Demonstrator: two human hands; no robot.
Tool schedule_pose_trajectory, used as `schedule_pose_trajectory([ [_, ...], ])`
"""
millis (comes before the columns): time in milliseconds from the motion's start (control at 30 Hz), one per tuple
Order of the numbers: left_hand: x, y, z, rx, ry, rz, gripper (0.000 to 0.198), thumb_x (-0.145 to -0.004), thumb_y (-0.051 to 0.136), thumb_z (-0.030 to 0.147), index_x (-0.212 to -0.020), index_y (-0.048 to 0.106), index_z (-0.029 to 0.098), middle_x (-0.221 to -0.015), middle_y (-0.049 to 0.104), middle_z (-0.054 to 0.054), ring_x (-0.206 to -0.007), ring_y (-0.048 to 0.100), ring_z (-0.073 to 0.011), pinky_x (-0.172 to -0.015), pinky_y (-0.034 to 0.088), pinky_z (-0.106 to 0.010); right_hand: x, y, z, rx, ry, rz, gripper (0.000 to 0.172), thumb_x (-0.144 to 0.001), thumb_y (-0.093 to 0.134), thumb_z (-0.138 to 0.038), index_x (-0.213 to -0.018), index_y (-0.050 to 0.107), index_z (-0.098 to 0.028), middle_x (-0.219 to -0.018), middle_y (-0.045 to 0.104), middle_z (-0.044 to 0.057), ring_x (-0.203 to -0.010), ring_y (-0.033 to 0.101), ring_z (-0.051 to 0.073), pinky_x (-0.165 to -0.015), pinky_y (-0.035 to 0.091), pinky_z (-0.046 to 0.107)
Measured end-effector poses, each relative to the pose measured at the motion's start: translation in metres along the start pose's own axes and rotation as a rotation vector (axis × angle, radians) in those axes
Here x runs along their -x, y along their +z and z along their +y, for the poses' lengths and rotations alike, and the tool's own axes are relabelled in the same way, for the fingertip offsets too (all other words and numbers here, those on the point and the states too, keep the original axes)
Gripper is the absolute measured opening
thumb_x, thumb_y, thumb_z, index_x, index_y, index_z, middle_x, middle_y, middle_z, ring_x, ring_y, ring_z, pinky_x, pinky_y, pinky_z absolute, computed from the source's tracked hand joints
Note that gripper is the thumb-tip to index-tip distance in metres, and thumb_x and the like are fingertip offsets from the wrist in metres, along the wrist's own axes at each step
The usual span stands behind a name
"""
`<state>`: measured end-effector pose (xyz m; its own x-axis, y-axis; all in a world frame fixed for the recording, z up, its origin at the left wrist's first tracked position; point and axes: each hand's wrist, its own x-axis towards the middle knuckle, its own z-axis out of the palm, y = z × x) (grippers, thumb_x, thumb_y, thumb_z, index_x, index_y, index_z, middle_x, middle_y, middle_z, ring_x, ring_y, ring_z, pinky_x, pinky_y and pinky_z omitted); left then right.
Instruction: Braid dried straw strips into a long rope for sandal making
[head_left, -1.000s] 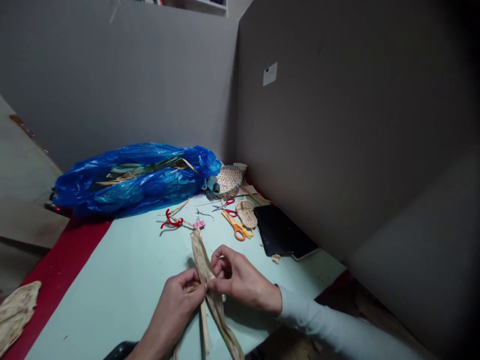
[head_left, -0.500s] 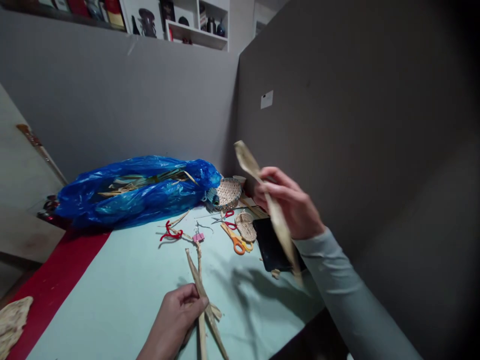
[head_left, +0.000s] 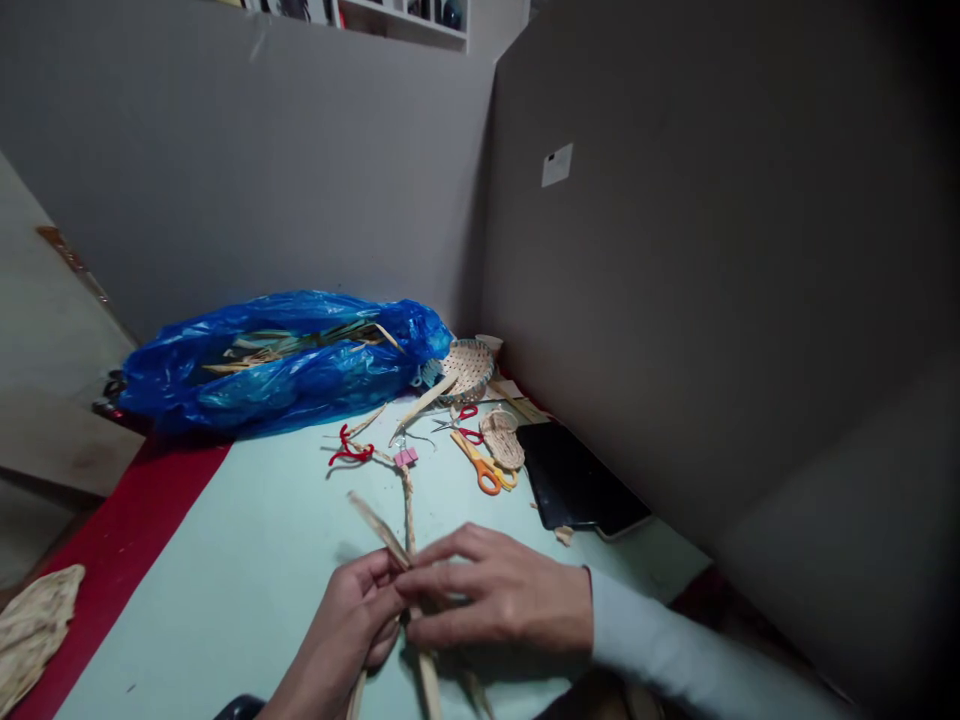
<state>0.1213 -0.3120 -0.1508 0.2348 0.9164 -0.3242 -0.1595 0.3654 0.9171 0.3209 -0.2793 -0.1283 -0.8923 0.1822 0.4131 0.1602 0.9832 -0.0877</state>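
While the red cloth [head_left: 150, 520] borders our left, one woven piece [head_left: 37, 630] lies at its near end and one blue plastic bag [head_left: 330, 385] of dried stalks [head_left: 266, 352] stretches along the back. We see one red tie [head_left: 351, 450] beyond our left hand [head_left: 364, 610], whose thumb and forefinger pinch the plant strips [head_left: 379, 522] low in the middle of the table [head_left: 232, 580]. One strip tip points away and leftward, and three ends trail toward us. Beside that tip, one slim braid [head_left: 409, 510] runs its long axis away from us to one pink clip [head_left: 406, 458]. Farther back, one loose strip [head_left: 427, 403] reaches one basket [head_left: 472, 365], near red-handled scissors [head_left: 471, 436] and orange-handled scissors [head_left: 487, 480]. Our right hand [head_left: 499, 590] blocks the crossing, fingers bent over the strips; we cannot tell its grip. Beyond it lie one woven oval [head_left: 501, 438] and one flat black device [head_left: 574, 480].
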Motion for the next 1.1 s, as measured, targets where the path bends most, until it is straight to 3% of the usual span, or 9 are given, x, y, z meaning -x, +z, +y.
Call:
schedule_pose_trajectory([
  [100, -0.001, 0.0, -0.001, -0.027, 0.017, 0.01, 0.036, -0.062, 0.08, 0.04, -0.073, 0.059, 0.014, -0.045, 0.036, 0.013, -0.035, 0.015, 0.0007, -0.037, 0.007, -0.018, 0.008, 0.014, -0.013, -0.101, -0.023, 0.103, 0.025, -0.098, 0.041, -0.021, -0.108, 0.063, -0.013, -0.128, 0.06, 0.012, -0.125, 0.044, 0.018, -0.099, 0.042, 0.03],
  [200, -0.002, -0.001, -0.002, -0.069, 0.006, 0.021, 0.037, -0.061, 0.081, 0.042, -0.073, 0.06, 0.013, -0.045, 0.035, 0.012, -0.036, 0.017, 0.0003, -0.038, 0.008, -0.018, 0.007, 0.011, -0.014, -0.315, 0.007, 0.329, 0.026, -0.097, 0.039, -0.022, -0.109, 0.06, -0.012, -0.115, 0.067, 0.015, -0.114, 0.055, 0.019, -0.095, 0.046, 0.034],
  [333, 0.001, 0.0, -0.002, -0.085, -0.022, 0.04, 0.034, -0.07, 0.074, 0.044, -0.079, 0.061, 0.014, -0.051, 0.036, 0.012, -0.039, 0.013, 0.0008, -0.039, 0.005, -0.018, 0.002, -0.032, -0.019, -0.639, 0.476, 0.795, 0.018, -0.097, 0.041, -0.021, -0.102, 0.058, -0.02, -0.088, 0.066, 0.006, -0.085, 0.061, 0.015, -0.079, 0.049, 0.031],
  [433, 0.003, 0.001, 0.0, -0.049, -0.024, 0.024, 0.032, -0.073, 0.072, 0.043, -0.085, 0.057, 0.017, -0.056, 0.04, 0.011, -0.04, 0.011, 0.0014, -0.038, 0.005, -0.017, 0.0, -0.067, -0.021, -0.875, 0.752, 1.019, 0.015, -0.097, 0.044, -0.03, -0.096, 0.056, -0.021, -0.064, 0.045, -0.004, -0.054, 0.042, 0.008, -0.049, 0.036, 0.018],
  [533, 0.003, 0.002, 0.002, -0.007, 0.031, 0.015, 0.042, -0.073, 0.073, 0.043, -0.102, 0.051, 0.024, -0.063, 0.05, 0.011, -0.037, 0.011, 0.0024, -0.036, 0.005, -0.015, -0.002, -0.07, -0.022, -1.087, 0.88, 0.84, 0.026, -0.097, 0.042, -0.042, -0.094, 0.054, -0.02, -0.059, 0.036, -0.006, -0.046, 0.025, 0.006, -0.04, 0.019, 0.017],
  [700, 0.002, 0.0, 0.003, 0.021, 0.036, 0.026, 0.054, -0.07, 0.076, 0.042, -0.109, 0.044, 0.025, -0.067, 0.059, 0.008, -0.033, 0.015, 0.0035, -0.034, 0.009, -0.013, -0.003, -0.015, -0.027, -1.245, 1.029, 0.4, 0.036, -0.096, 0.039, -0.047, -0.084, 0.054, -0.016, -0.063, 0.045, -0.003, -0.047, 0.033, 0.006, -0.04, 0.024, 0.017],
  [833, 0.001, -0.002, 0.003, 0.026, -0.012, 0.013, 0.044, -0.067, 0.079, 0.041, -0.094, 0.053, 0.018, -0.068, 0.061, 0.005, -0.033, 0.015, 0.0053, -0.034, 0.008, -0.013, 0.0, 0.013, -0.029, -1.242, 1.084, 0.364, 0.028, -0.093, 0.045, -0.04, -0.094, 0.056, -0.014, -0.071, 0.051, -0.001, -0.049, 0.036, 0.007, -0.041, 0.027, 0.017],
  [933, 0.002, -0.001, 0.004, 0.023, -0.041, 0.021, 0.04, -0.067, 0.079, 0.04, -0.09, 0.057, 0.016, -0.066, 0.06, 0.004, -0.035, 0.015, 0.0053, -0.036, 0.006, -0.013, -0.001, 0.014, -0.026, -1.152, 1.052, 0.32, 0.023, -0.095, 0.044, -0.036, -0.101, 0.054, -0.016, -0.074, 0.058, 0.0, -0.05, 0.038, 0.006, -0.044, 0.029, 0.017],
  [1100, 0.001, -0.004, 0.001, 0.018, -0.039, 0.046, 0.041, -0.067, 0.079, 0.04, -0.094, 0.059, 0.017, -0.067, 0.063, 0.002, -0.035, 0.02, 0.0038, -0.038, 0.008, -0.016, -0.012, 0.011, -0.022, -1.008, 1.022, 0.279, 0.029, -0.097, 0.039, -0.035, -0.085, 0.056, -0.016, -0.057, 0.05, -0.003, -0.048, 0.039, 0.007, -0.049, 0.032, 0.018],
])
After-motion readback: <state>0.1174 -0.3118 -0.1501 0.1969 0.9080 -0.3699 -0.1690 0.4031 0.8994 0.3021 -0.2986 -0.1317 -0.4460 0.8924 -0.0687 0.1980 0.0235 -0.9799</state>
